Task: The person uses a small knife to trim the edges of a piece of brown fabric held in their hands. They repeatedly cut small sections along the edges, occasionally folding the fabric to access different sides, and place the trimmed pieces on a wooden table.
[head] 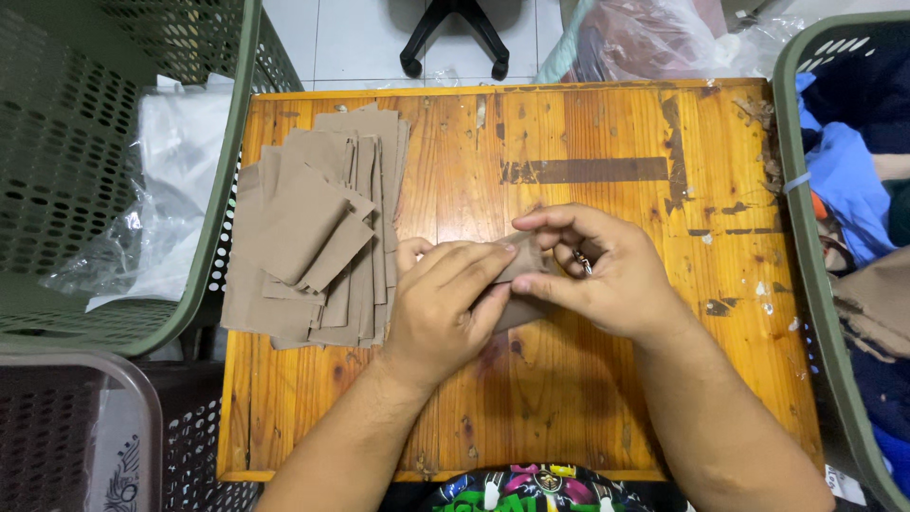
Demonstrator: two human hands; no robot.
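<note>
Brown paper piece sat mid-tabletop, pinched by both hands: left hand fingers pressed on it, right hand fingers gripped its edge. Paper stack lay just left.

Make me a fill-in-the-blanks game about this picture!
1. Both hands hold a folded piece of brown ____ over the wooden table.
2. The pile of brown pieces lies on the person's ____ side.
3. The right hand wears a ____ on one finger.
4. The basket beside the pile is ____ in colour.

Missing words: paper; left; ring; green
</note>
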